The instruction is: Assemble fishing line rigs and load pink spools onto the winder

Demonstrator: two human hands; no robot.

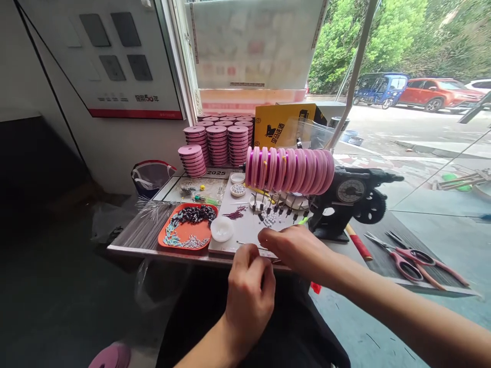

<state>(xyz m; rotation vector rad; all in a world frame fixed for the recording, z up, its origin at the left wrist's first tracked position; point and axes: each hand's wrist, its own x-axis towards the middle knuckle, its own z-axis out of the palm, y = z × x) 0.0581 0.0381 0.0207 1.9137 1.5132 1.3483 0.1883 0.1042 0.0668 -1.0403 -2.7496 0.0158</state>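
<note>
My left hand [249,291] is curled closed near the table's front edge, fingers pinched on something too small to make out. My right hand [295,248] reaches in from the right, fingers drawn together over the white work board [245,230], its fingertips close to my left hand. A row of pink spools [289,170] sits on a black winding machine [345,204] just behind my hands. Small black pieces and a heap of white beads [270,220] lie on the board under the spools.
An orange tray [187,227] of dark and teal small parts lies at left, a white round lid [221,228] beside it. Stacks of pink spools [217,145] stand behind, next to a yellow box [286,125]. Pink-handled scissors [406,258] lie at right. A bin [151,176] stands left.
</note>
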